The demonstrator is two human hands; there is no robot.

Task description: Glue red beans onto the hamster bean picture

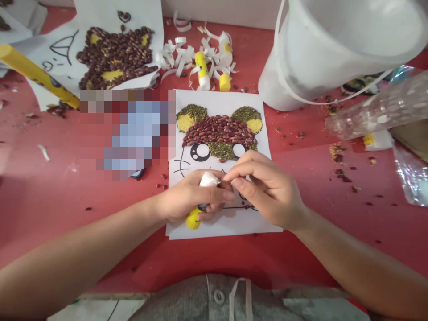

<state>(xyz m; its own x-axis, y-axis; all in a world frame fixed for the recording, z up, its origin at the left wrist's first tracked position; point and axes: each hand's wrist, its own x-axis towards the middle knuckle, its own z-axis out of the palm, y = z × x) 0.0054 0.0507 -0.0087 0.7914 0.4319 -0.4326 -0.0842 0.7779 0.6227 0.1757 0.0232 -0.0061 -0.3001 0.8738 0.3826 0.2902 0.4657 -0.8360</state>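
Observation:
My left hand (pixel 197 196) is wrapped round a yellow glue stick (pixel 193 219), its white glue end (pixel 209 179) pointing up between thumb and fingers. Close to that end, my right hand (pixel 267 189) pinches thumb and forefinger together; a tiny greenish speck shows there, too small to name. Both hands are above a white sheet (pixel 180 229) with a drawn animal face. Red-brown beans (pixel 220 129) cover its forehead, and green mung beans (pixel 220 150) fill the band between the eyes. Each ear has green beans round a yellow grain patch (pixel 186 122). My hands hide part of the lower face.
A white bucket (pixel 284 76) stands at the back right, near a clear plastic bottle (pixel 381 104). Glue sticks (pixel 202 69) and paper strips (pixel 182 60) lie behind the sheet. Another bean picture (pixel 115 58) and a yellow tube (pixel 40 76) are at left. Loose beans (pixel 341 174) dot the red table.

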